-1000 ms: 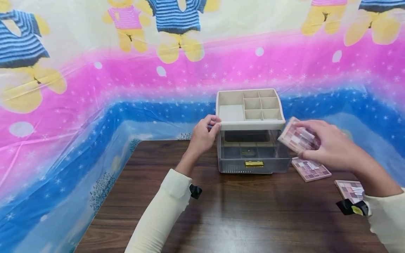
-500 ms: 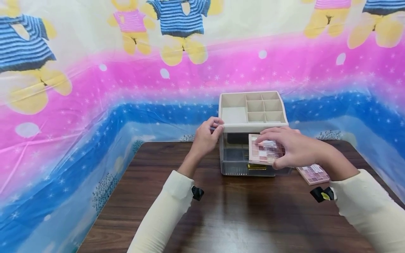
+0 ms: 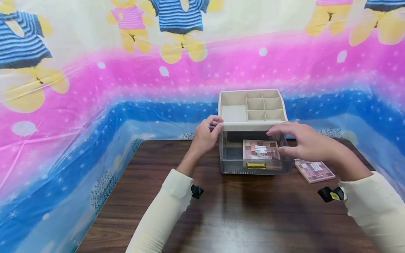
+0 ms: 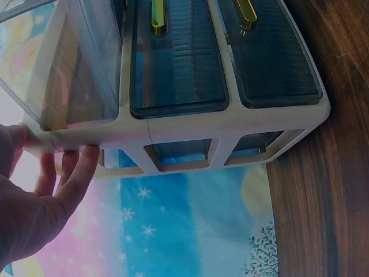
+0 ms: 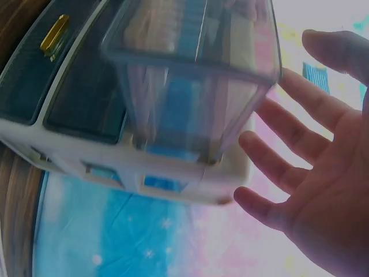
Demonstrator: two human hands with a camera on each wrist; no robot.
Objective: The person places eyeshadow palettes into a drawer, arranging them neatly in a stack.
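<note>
A cream storage organizer [image 3: 253,125] with smoky clear drawers stands at the back of the table. Its top drawer [image 3: 234,166], with a gold handle [image 3: 256,165], is pulled out toward me. An eyeshadow palette [image 3: 260,149] lies in the drawer's right part. My left hand [image 3: 206,135] holds the organizer's upper left front corner, thumb and fingers on either side of the frame in the left wrist view. At the drawer's right side is my right hand [image 3: 303,142], holding nothing. Its fingers [image 5: 300,135] are spread beside the drawer in the right wrist view.
Another eyeshadow palette [image 3: 314,171] lies on the dark wooden table [image 3: 246,211], right of the organizer. Two lower drawers [image 4: 179,63] are closed. The organizer's top tray [image 3: 234,113] has several compartments. A patterned cloth [image 3: 79,84] hangs behind the table.
My right hand has brought the eyeshadow palette left from beside the organizer, let it go inside the drawer and drawn back slightly right. My left hand has stayed at the corner.
</note>
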